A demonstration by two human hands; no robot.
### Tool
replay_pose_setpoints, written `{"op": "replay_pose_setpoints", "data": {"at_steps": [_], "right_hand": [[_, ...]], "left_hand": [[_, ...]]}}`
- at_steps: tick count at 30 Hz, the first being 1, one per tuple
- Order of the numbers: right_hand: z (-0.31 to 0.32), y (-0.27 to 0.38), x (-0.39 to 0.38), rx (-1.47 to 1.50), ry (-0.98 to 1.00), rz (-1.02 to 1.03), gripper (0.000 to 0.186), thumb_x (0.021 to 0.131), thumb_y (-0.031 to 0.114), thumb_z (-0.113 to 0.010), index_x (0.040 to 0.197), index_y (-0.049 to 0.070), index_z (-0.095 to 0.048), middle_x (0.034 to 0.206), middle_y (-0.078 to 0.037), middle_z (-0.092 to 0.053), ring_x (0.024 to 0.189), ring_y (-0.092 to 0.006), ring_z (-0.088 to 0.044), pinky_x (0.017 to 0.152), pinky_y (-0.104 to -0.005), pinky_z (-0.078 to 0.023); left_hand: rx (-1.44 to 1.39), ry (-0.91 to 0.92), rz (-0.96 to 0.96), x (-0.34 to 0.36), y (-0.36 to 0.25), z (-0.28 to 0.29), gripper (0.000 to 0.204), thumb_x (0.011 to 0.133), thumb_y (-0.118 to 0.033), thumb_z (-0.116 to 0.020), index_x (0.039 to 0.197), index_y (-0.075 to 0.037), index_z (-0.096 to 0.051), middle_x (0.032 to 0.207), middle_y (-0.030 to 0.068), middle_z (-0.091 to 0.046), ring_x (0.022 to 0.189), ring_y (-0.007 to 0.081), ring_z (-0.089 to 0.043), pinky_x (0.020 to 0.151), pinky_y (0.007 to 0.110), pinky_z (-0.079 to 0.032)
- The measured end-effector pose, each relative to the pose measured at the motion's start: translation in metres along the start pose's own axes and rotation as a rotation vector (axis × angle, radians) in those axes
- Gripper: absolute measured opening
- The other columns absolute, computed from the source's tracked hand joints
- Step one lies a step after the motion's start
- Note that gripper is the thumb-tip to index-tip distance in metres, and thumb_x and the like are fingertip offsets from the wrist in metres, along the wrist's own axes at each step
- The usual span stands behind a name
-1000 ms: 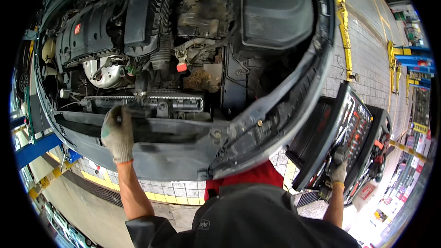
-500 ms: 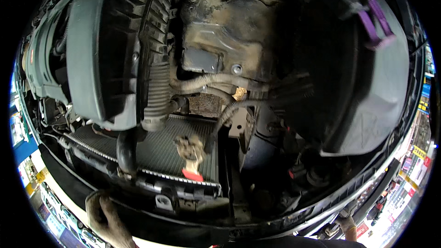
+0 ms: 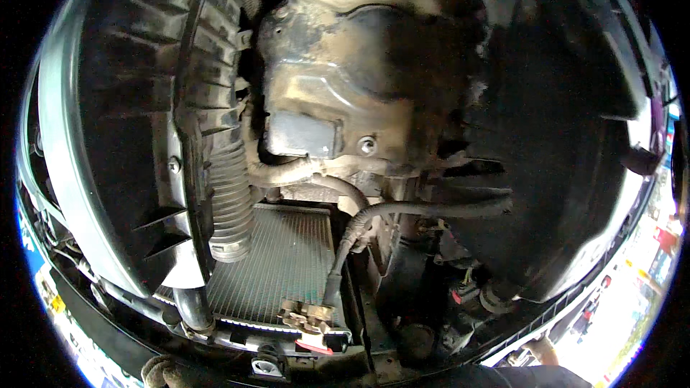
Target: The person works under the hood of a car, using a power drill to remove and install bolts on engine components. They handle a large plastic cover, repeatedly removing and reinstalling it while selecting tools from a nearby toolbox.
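At the lower left, my left hand [image 3: 164,371] has its fingers curled over the dark front edge [image 3: 129,352] of a vehicle's engine bay. Only the knuckles and fingers show; the palm is cut off. Beyond the front edge at the lower right is my right hand [image 3: 544,350], small and partly hidden by a dark sleeve. Its fingers are closed by a dark object that I cannot make out. Nearest to the left hand lies a brass-coloured cable clamp [image 3: 305,314] with a red piece [image 3: 314,346], over the ribbed radiator [image 3: 277,266].
A black cable [image 3: 431,208] runs to the clamp. At left stands a large black plastic housing [image 3: 129,100] with a corrugated hose [image 3: 228,201]. A dusty metal casing [image 3: 330,93] fills the middle. At right hangs a dark panel [image 3: 560,136], with a purple piece [image 3: 655,136] at its edge.
My view has shifted, so the engine parts sit lower and larger. Both hands stay near the front edge; the left one now shows less, at the bottom rim.
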State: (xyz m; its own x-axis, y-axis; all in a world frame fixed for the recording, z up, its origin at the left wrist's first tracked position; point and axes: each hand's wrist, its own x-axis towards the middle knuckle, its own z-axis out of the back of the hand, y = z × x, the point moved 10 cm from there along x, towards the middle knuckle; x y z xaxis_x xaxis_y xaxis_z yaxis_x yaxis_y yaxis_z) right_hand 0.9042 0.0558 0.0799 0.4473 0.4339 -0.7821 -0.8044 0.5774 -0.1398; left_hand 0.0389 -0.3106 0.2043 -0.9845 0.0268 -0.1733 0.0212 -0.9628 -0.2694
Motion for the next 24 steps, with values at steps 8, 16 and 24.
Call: {"op": "replay_pose_setpoints", "data": {"at_steps": [8, 16, 24], "right_hand": [[-0.024, 0.078, -0.02, -0.031, 0.093, 0.209, 0.058, 0.071, -0.001, -0.086, 0.125, 0.009, -0.066, 0.108, -0.002, -0.072, 0.095, -0.0177, -0.067, 0.086, -0.0352, -0.056], [-0.005, -0.015, 0.031, -1.241, 0.137, 0.608, 0.046, 0.086, 0.03, -0.078, 0.129, 0.027, -0.064, 0.123, -0.003, -0.072, 0.118, -0.0236, -0.065, 0.115, -0.0539, -0.033], [0.051, 0.051, -0.065, -0.35, -0.774, 0.466, 0.053, 0.092, 0.02, -0.07, 0.141, 0.009, -0.055, 0.124, -0.018, -0.068, 0.12, -0.0388, -0.064, 0.104, -0.0463, -0.05]], "left_hand": [[-0.125, -0.062, 0.076, 0.006, 0.049, -0.018, 0.02, 0.105, -0.011, -0.056, 0.113, 0.003, -0.066, 0.109, 0.0107, -0.068, 0.097, 0.0201, -0.061, 0.093, 0.032, -0.049], [-0.236, -0.156, -0.212, 0.015, 0.017, -0.03, 0.018, 0.098, -0.009, -0.066, 0.103, 0.007, -0.071, 0.099, 0.0176, -0.072, 0.09, 0.028, -0.069, 0.082, 0.037, -0.056], [-0.188, -0.242, -0.386, 0.004, -0.004, -0.011, 0.024, 0.098, -0.025, -0.067, 0.101, -0.003, -0.075, 0.098, 0.0132, -0.075, 0.085, 0.03, -0.073, 0.075, 0.039, -0.057]]}}
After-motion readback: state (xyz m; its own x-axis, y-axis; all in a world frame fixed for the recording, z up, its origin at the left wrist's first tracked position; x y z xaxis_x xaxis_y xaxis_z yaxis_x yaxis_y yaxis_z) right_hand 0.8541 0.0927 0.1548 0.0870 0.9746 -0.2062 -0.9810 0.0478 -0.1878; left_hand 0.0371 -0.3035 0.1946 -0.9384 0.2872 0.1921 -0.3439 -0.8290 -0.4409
